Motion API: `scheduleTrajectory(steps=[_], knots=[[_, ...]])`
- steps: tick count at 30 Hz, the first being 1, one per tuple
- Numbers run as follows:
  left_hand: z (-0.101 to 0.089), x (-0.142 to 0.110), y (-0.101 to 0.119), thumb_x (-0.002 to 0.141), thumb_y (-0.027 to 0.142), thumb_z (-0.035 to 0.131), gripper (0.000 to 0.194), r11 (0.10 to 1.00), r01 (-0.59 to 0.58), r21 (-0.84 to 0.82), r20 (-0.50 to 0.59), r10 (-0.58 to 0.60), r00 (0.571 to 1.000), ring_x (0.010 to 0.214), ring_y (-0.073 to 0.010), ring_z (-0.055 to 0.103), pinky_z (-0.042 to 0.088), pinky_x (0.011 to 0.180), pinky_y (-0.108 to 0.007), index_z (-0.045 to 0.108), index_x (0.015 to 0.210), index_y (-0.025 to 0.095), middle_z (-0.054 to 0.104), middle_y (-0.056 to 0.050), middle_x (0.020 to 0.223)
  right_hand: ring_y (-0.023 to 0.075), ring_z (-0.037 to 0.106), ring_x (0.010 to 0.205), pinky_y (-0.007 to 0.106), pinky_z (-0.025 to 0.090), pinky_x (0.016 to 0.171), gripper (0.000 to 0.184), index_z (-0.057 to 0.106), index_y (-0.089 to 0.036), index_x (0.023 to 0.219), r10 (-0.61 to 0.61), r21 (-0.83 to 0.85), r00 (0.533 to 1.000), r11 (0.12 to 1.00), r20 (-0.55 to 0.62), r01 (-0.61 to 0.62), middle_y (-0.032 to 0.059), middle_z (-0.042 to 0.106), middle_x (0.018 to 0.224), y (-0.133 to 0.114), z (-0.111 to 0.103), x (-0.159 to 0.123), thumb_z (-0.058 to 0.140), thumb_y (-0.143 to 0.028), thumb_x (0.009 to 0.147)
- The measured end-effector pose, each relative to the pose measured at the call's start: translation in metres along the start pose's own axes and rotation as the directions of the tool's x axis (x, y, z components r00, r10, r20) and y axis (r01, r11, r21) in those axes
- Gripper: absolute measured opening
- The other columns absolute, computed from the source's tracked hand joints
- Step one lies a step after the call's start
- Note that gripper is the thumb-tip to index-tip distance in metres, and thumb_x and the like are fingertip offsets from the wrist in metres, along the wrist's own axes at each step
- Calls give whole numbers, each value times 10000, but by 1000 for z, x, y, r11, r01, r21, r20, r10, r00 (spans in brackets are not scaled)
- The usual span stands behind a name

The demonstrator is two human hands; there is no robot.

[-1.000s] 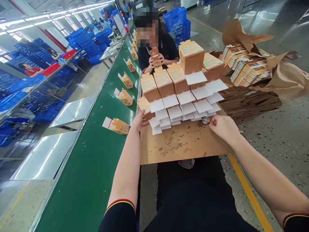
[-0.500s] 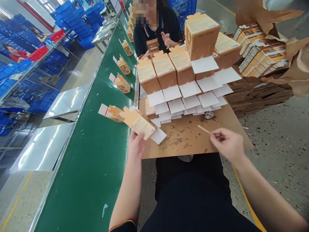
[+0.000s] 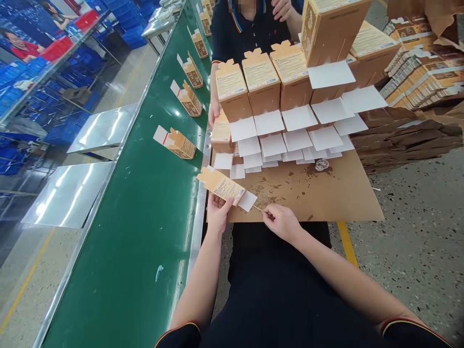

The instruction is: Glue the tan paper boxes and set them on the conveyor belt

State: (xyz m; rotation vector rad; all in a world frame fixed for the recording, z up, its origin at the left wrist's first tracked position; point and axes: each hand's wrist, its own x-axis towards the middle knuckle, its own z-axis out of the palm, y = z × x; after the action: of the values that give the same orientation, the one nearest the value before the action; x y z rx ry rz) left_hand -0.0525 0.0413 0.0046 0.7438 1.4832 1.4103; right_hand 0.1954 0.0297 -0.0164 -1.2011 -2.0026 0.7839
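My left hand [image 3: 218,215] grips a small tan carton [image 3: 224,186] by its lower side, thumb on the printed face. The carton lies tilted above the near left corner of the brown cardboard sheet [image 3: 340,193], its white end flap [image 3: 248,201] sticking out to the right. Pinched in my right hand [image 3: 284,223] is a thin pale stick [image 3: 257,208], whose far end meets or nearly meets that flap; exact contact is too small to tell. Dark wet spots mark the sheet, and a small clear dish [image 3: 322,165] sits near the stacked cartons [image 3: 263,84].
A green conveyor belt [image 3: 126,227] runs along my left, carrying a row of cartons with raised flaps [image 3: 181,145]. Across the stack sits a co-worker [image 3: 250,34], one hand beside the cartons. Bundled flat cartons [image 3: 422,79] lie at the right on brown paper.
My right hand has moved left, bringing the stick to the carton's white flap. The carton in my left hand has shifted slightly right. The co-worker's hand has come down beside the stack.
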Motion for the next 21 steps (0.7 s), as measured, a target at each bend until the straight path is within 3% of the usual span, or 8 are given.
scheduleTrajectory(steps=[5, 10, 15, 21], knots=[[2, 0, -3, 636, 537, 1059, 789, 999, -38, 33, -18, 39, 999, 1335, -331, 742, 572, 1201, -507, 646, 1236, 235, 742, -171, 1391, 150, 533, 584, 278, 414, 588, 251, 542, -243, 749, -62, -17, 997, 998, 39, 63, -12, 593, 674, 0, 5, -3, 570, -101, 953], [9, -5, -10, 618, 577, 1043, 845, 988, -130, 79, -33, 133, 991, 1295, -322, 750, 616, 1125, -485, 577, 1255, 278, 712, -140, 1371, 183, 624, 639, 299, 496, 630, 223, 597, -251, 767, 50, -9, 998, 999, -39, -51, 15, 666, 701, 6, -8, 8, 583, -173, 975], [20, -25, -10, 647, 442, 1033, 857, 954, -200, 225, 13, 202, 979, 1304, -317, 726, 599, 1130, -467, 504, 1302, 283, 671, -129, 1350, 197, 678, 657, 319, 585, 684, 175, 682, -258, 807, 178, 53, 972, 984, -153, -172, 30, 729, 731, 13, -33, 11, 619, -261, 971], [24, -41, -11, 666, 363, 1006, 803, 889, -234, 394, -10, 258, 966, 1257, -323, 728, 599, 1100, -464, 500, 1283, 278, 664, -113, 1304, 190, 673, 624, 308, 588, 633, 186, 698, -258, 793, 242, 124, 946, 968, -216, -219, 29, 725, 714, 11, -52, 1, 638, -324, 957]])
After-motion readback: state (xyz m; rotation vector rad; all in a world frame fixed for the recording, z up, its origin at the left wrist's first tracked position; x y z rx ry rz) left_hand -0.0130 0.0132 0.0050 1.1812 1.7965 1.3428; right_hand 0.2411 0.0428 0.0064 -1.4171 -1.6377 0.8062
